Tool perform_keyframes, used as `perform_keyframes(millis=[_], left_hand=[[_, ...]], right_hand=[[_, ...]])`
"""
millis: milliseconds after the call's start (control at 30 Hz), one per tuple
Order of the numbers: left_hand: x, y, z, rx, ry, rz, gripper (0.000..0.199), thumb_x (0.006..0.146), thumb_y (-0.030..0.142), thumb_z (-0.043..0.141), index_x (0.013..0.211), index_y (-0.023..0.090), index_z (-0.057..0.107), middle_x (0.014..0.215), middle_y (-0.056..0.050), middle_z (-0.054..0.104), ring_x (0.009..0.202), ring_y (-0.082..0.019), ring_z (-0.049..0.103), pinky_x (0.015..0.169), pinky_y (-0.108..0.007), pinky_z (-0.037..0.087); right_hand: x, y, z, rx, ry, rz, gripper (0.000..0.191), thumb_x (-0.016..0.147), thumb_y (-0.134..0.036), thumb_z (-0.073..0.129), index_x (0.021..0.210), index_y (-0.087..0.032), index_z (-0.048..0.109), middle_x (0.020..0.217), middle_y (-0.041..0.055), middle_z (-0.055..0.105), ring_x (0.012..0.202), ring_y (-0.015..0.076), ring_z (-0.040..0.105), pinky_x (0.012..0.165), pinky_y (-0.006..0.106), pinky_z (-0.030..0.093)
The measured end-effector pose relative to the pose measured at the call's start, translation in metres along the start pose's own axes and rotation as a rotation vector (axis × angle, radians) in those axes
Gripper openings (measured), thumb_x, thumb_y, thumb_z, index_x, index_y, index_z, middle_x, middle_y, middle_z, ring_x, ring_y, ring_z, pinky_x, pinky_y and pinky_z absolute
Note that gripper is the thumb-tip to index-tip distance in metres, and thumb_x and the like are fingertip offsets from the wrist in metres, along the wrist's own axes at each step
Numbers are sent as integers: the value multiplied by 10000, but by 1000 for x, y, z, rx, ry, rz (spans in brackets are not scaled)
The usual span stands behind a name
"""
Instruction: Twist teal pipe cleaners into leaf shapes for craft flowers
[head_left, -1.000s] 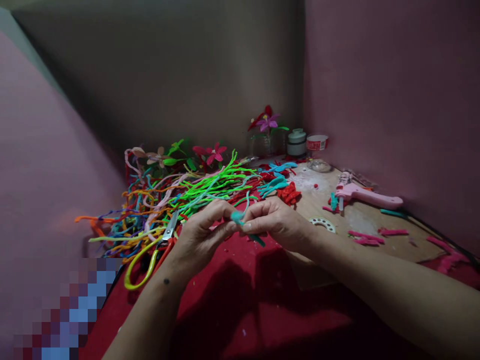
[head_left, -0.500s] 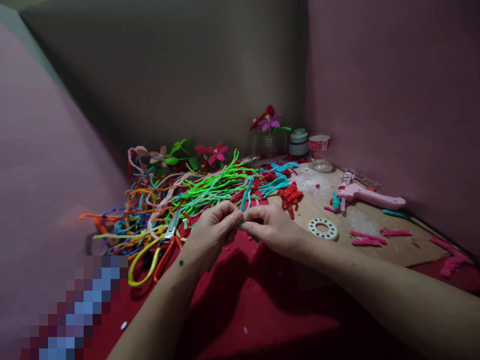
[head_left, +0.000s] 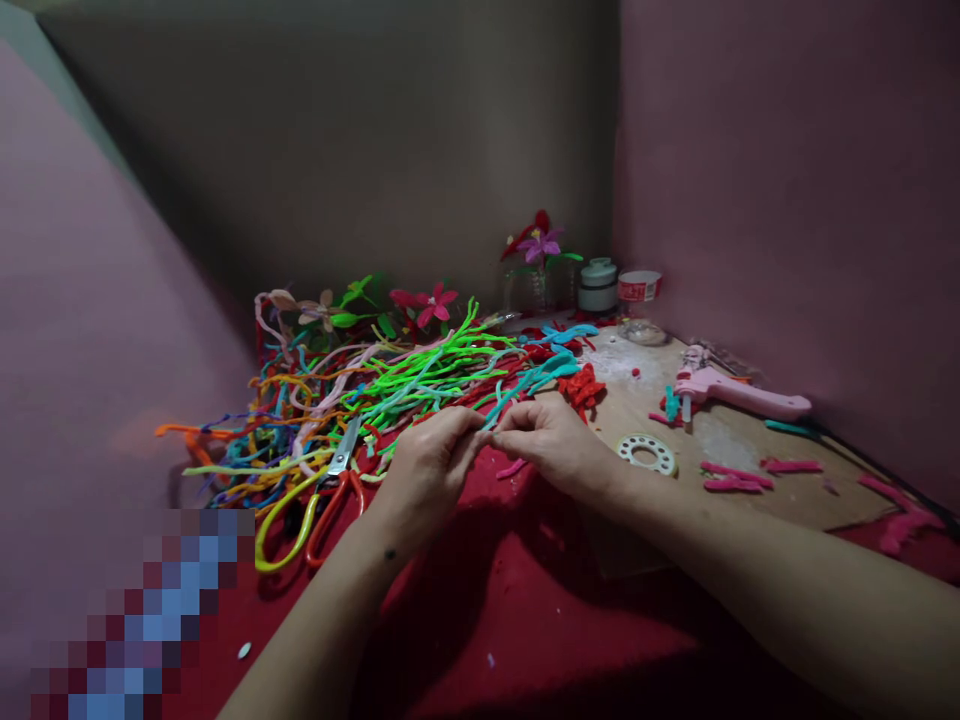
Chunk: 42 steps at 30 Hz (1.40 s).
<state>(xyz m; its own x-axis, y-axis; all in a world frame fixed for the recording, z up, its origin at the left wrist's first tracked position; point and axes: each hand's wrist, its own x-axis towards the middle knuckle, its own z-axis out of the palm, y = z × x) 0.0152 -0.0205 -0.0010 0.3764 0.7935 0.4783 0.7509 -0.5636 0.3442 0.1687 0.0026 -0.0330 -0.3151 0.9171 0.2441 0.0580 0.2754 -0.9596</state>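
Observation:
My left hand (head_left: 431, 465) and my right hand (head_left: 551, 445) meet over the red cloth, fingertips nearly touching. Both are closed in a pinch on a turquoise pipe cleaner (head_left: 493, 413), which shows just above the fingertips; its other end is hidden by my fingers. Behind them lies a heap of bright green pipe cleaners (head_left: 427, 365). Left of my left hand rest scissors (head_left: 309, 515) with yellow and red handles. A short pink piece (head_left: 511, 468) lies on the cloth just below my right fingers.
On the right, a board (head_left: 787, 505) carries a pink glue gun (head_left: 742, 393), a white ring with holes (head_left: 646, 455) and cut pink pieces (head_left: 739, 478). Red pieces (head_left: 581, 392) lie behind my right hand. Pipe-cleaner flowers (head_left: 435, 305), a grey jar (head_left: 598, 285) and walls stand behind.
The turquoise pipe cleaner has tipped from standing up to lying lower between my fingers. My left hand has turned and shifted slightly right; the fingertips of both hands remain close.

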Motion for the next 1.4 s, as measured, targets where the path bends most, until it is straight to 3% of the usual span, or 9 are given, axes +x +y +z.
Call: perform_keyframes(millis=[233,367,500,567,633,833,1067,1233,1400], left_hand=[[1,5,-8,-132,-137,-272,181,766,277,496,627,171,542,501,42,469,468,-88,397,471,-197,302],[2,5,-15,-249,-222,-324,221,768,311,488,596,173,500,446,63,396,410,-73,335,425,-191,263],[1,4,-17,-342,-361,-302,224,766,334,497,627,162,531,483,55,407,419,-63,345,407,-178,259],[0,4,-18,-345,-386,-315,225,763,335,498,636,155,542,494,51,415,418,-59,350,399,-173,261],[1,5,-20,-371,-406,-355,222,764,338,494,652,152,539,482,51,426,408,-58,359,395,-171,273],[4,8,-27,-488,-339,-443,176,752,303,521,683,144,553,483,44,483,413,-61,420,410,-168,338],[4,10,-22,-556,-176,-429,109,739,213,548,675,137,592,495,31,521,420,-62,453,412,-164,364],[5,8,-21,-599,-173,-430,111,723,248,583,725,142,617,512,18,568,447,-76,491,445,-174,393],[8,2,-21,-630,-210,-491,145,688,278,610,659,137,623,486,10,569,432,-75,477,427,-175,366]], right_hand=[[-1,2,3,0,-56,-101,150,669,-143,511,565,-148,618,524,-18,517,537,97,438,537,235,342],[3,-6,-5,270,-20,66,126,700,-225,551,648,-135,624,558,9,571,516,102,492,510,237,370],[4,-10,-14,474,-248,281,343,729,-435,551,676,-104,625,577,52,598,473,106,510,467,243,377],[3,-11,-14,406,-351,287,299,668,-385,640,595,-97,613,507,26,562,439,84,474,455,227,355],[2,-10,-13,356,-369,271,231,608,-280,703,522,-100,586,441,-12,509,406,60,424,440,212,322],[0,-7,-8,488,-370,256,327,766,-375,532,633,-92,627,524,47,585,453,99,489,482,248,373],[-1,-5,-8,447,-365,294,122,659,-195,588,581,-109,624,515,2,542,436,73,419,467,239,291],[-1,-6,-5,449,-316,296,66,581,-172,660,579,-110,639,506,-24,513,481,67,410,511,239,291],[-3,-13,-4,289,-193,242,106,598,-191,650,527,-119,615,457,-37,477,442,57,359,477,238,261]])
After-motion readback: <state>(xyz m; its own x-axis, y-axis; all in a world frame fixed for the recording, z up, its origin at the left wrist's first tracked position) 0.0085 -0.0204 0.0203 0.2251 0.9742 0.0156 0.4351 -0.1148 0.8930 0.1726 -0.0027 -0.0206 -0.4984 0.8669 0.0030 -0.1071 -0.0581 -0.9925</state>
